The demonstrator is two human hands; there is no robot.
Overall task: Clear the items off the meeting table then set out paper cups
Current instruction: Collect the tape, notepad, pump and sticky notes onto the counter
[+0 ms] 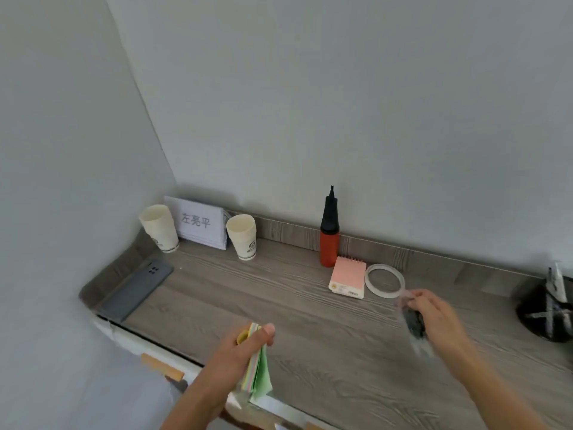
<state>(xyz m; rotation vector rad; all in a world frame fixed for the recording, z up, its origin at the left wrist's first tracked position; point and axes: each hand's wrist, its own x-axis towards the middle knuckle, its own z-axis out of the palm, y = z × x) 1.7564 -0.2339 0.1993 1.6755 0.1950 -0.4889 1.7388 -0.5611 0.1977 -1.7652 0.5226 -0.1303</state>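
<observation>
Mid-clearing: left hand (245, 346) grips pastel paper sheets (259, 377), right hand (434, 308) pinches a blurred dark object (414, 324); clear tape ring (383, 293) probably next

Two hands and two forearms are shown, and all of them are bare. The left hand (245, 342) is seen clearly, with a short, plain nail on the thumb (267, 330), and the left forearm (198, 398) is uncovered all the way to the bottom edge. The right hand (434, 311) is blurred, so its fingers cannot be told apart well, and the right forearm (490, 377) is uncovered too, as far as it is shown.
</observation>
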